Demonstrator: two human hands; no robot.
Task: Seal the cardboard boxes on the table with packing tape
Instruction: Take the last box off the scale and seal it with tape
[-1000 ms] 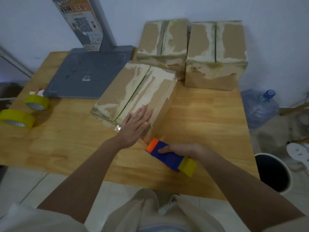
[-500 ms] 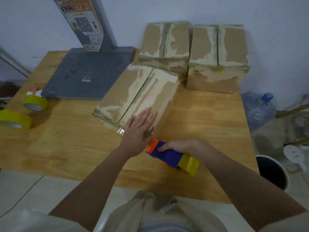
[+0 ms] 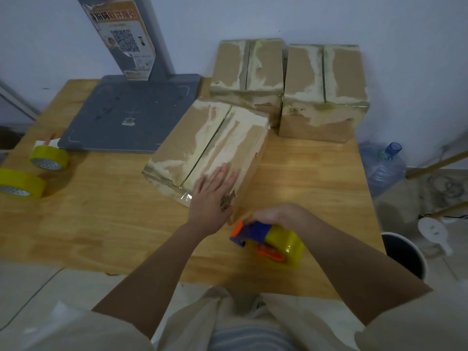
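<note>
A worn cardboard box (image 3: 202,140) lies at an angle in the middle of the wooden table (image 3: 101,224). My left hand (image 3: 211,196) presses flat on its near right corner with straight fingers. My right hand (image 3: 276,215) grips a blue and orange tape dispenser (image 3: 268,239) with a yellow tape roll, held just off the box's near corner above the table. A bit of clear tape shows at the box's near edge. Two more cardboard boxes (image 3: 247,77) (image 3: 324,92) stand side by side against the back wall.
Two yellow tape rolls (image 3: 49,158) (image 3: 20,183) lie at the table's left edge. A grey platform scale (image 3: 126,115) with a post occupies the back left. On the floor to the right stand a water jug (image 3: 383,168) and a dark bin (image 3: 404,254).
My right hand has tilted the dispenser and drawn it slightly right and toward me, so the yellow roll now faces up. My left hand stays pressed on the box.
</note>
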